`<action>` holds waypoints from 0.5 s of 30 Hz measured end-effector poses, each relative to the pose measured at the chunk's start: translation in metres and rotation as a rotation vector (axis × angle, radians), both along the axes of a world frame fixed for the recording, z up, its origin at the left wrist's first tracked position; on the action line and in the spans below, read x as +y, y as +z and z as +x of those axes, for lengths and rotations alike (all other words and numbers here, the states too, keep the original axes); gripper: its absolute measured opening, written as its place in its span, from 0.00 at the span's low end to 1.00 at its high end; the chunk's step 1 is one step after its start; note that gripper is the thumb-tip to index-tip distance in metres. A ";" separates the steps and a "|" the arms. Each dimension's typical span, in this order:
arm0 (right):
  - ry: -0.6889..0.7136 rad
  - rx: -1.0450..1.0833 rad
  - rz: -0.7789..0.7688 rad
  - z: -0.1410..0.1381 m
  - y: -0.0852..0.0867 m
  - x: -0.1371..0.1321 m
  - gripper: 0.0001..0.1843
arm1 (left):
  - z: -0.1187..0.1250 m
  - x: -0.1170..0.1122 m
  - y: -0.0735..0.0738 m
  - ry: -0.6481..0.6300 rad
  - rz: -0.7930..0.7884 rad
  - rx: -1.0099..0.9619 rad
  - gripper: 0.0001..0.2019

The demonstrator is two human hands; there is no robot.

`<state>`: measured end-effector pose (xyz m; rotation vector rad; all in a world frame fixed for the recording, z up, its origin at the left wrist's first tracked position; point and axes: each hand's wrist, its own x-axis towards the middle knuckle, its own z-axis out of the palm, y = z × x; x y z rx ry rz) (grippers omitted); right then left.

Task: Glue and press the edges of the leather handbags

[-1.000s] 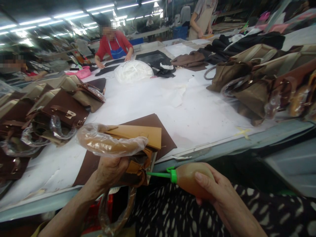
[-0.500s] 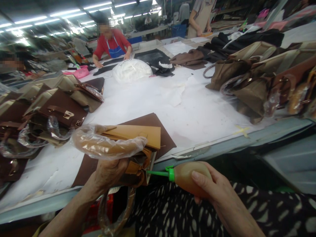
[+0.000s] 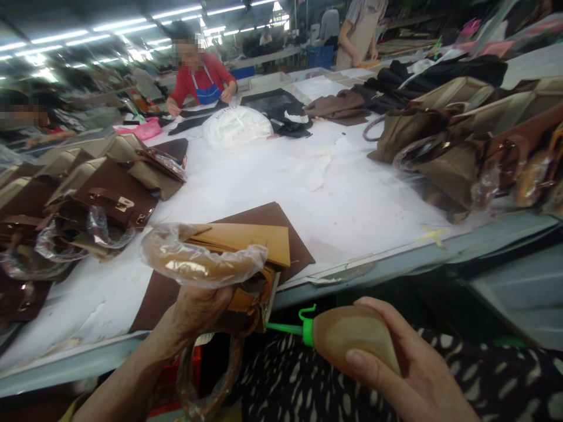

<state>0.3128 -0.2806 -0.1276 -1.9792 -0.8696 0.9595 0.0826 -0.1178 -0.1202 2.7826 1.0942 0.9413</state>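
My left hand grips a tan handbag at the table's front edge, fingers partly hidden under its upper handle, which is wrapped in clear plastic. A second wrapped handle hangs below the hand. In my right hand lies a squeeze bottle of brownish liquid, held sideways. Its thin green nozzle points left, with the tip at the open side edge of the bag. The green cap stands off the nozzle on its strap. A brown flat sheet lies under the bag.
Brown handbags with plastic-wrapped handles stand at the left, and more bags at the right. A white plastic bundle and dark fabric pieces lie farther back. Across the table, a person in red sleeves works.
The bottle has moved slightly down, and its nozzle tip now sits lower along the bag's edge. My right hand has shifted its hold on the bottle. The bag has moved slightly right.
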 end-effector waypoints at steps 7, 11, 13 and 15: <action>0.090 -0.213 -0.001 0.013 -0.013 0.028 0.33 | 0.006 0.001 0.013 -0.059 0.063 -0.032 0.16; 0.091 -0.330 0.014 0.012 -0.016 0.049 0.35 | 0.008 0.006 0.024 -0.054 -0.013 -0.036 0.18; 0.107 -0.385 0.062 0.010 -0.016 0.057 0.34 | 0.007 0.010 0.029 -0.063 -0.083 -0.056 0.17; 0.154 -0.445 0.155 0.009 -0.015 0.063 0.32 | 0.007 0.014 0.036 -0.069 -0.176 -0.084 0.17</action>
